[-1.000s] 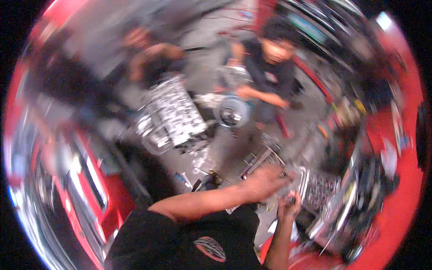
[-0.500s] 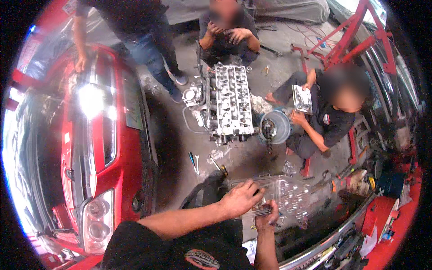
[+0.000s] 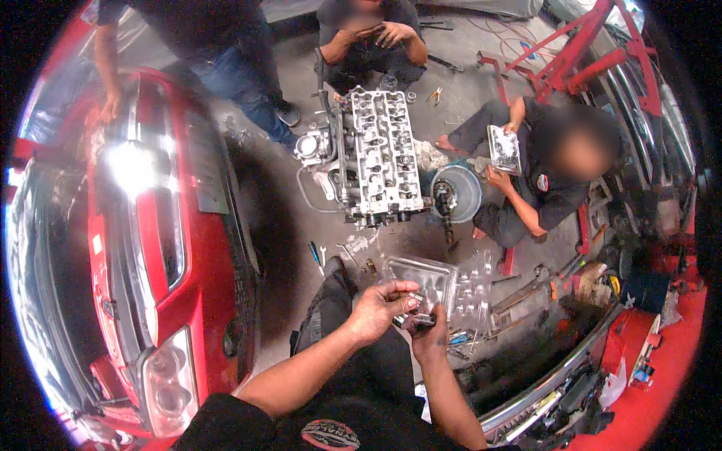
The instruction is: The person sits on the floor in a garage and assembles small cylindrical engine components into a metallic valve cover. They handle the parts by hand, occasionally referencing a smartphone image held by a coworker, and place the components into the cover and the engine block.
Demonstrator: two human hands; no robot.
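Close together in front of my body, both hands work over the near edge of a clear plastic tray (image 3: 449, 279). My left hand (image 3: 374, 312) is closed, pinching a small shiny metal part (image 3: 416, 299) between thumb and fingertips. My right hand (image 3: 431, 338) sits just beside it, its fingers curled and darkened with grime. What lies in those fingers is partly hidden; a small dark, shiny shape shows there. Beyond the hands stands an engine (image 3: 385, 154) with its valve train exposed on top.
A bucket (image 3: 468, 197) with a chain stands right of the engine. A seated person holds a metal part (image 3: 504, 149); another crouches behind the engine, and a third stands by the red car (image 3: 169, 248). A wrench (image 3: 323, 255) and pliers (image 3: 435, 95) lie on the floor.
My hands have drawn nearer each other, and the left now pinches a small metal part in view. The clear tray shows more beyond the hands. The whole view has shifted slightly.
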